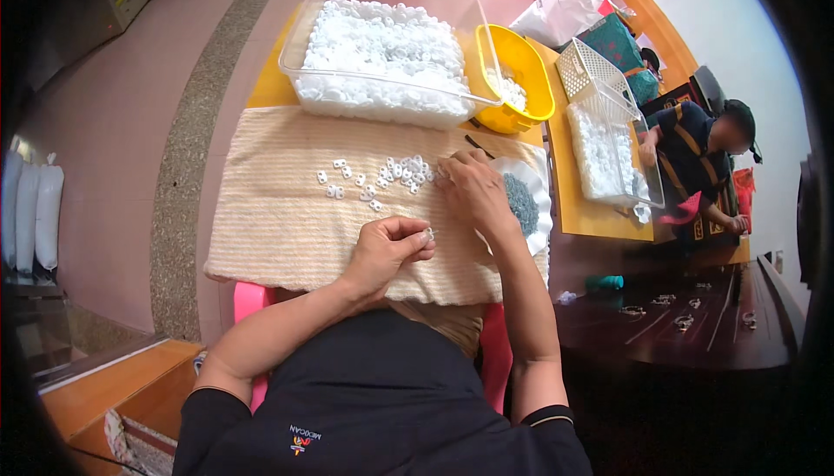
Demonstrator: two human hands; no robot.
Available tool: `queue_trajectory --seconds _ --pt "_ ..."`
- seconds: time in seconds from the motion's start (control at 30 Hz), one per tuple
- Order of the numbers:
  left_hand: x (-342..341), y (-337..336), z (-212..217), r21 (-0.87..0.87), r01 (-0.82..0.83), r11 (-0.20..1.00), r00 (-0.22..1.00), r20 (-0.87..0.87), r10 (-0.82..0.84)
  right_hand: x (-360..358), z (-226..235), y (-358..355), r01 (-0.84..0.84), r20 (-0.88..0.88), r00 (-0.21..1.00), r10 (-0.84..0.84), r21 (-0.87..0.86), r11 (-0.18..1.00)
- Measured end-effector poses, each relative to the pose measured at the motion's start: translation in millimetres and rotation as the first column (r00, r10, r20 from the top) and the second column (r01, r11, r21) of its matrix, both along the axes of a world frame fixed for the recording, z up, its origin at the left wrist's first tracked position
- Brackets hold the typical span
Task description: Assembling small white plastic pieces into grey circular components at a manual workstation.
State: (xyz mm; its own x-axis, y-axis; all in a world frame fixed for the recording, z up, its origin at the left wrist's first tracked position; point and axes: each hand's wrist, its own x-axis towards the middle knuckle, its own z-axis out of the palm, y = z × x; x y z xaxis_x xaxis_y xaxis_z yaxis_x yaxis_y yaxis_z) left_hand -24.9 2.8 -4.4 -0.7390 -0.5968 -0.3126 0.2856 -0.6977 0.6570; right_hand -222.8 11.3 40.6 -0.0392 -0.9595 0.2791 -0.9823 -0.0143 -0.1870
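My left hand (387, 253) is closed in a pinch over the near part of a striped cream towel (269, 224). Between its thumb and index finger shows a small white plastic piece (429, 234). Farther right, my right hand (476, 189) reaches down with curled fingers at the right end of a loose group of small white two-holed plastic pieces (408, 170). Its fingertips are partly hidden, so what they hold cannot be made out. Beside that hand stands a white dish with a wavy rim (540, 182), containing tiny grey bits (521, 204), partly covered by my wrist.
Beyond the towel stand a large clear bin (382, 109) full of white pieces and a yellow basin (540, 94). At right, a person (695, 155) sits by another clear bin (608, 194) and a white basket (591, 72). A dark table (625, 337) holds small metallic items.
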Motion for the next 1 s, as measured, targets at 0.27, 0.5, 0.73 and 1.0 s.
queue_trajectory --seconds 0.27,0.5,0.73,1.0 --pt "0 -1 1 0.002 0.0 1.0 1.0 0.007 0.0 -7 -11 -1 0.002 0.156 0.988 -0.018 0.102 0.995" --pt "1 -1 2 0.01 -0.037 0.999 0.999 -0.002 0.037 16 -6 19 0.019 0.371 0.928 0.04 -0.152 0.988" --pt "0 -3 -1 -0.002 -0.062 0.998 0.998 -0.006 0.062 30 -22 50 0.168 0.97 0.221 -0.1 0.063 0.984" --pt "1 -4 3 0.002 -0.063 0.998 0.998 0.017 0.063 35 -34 63 0.153 0.996 0.039 -0.083 0.076 0.985"
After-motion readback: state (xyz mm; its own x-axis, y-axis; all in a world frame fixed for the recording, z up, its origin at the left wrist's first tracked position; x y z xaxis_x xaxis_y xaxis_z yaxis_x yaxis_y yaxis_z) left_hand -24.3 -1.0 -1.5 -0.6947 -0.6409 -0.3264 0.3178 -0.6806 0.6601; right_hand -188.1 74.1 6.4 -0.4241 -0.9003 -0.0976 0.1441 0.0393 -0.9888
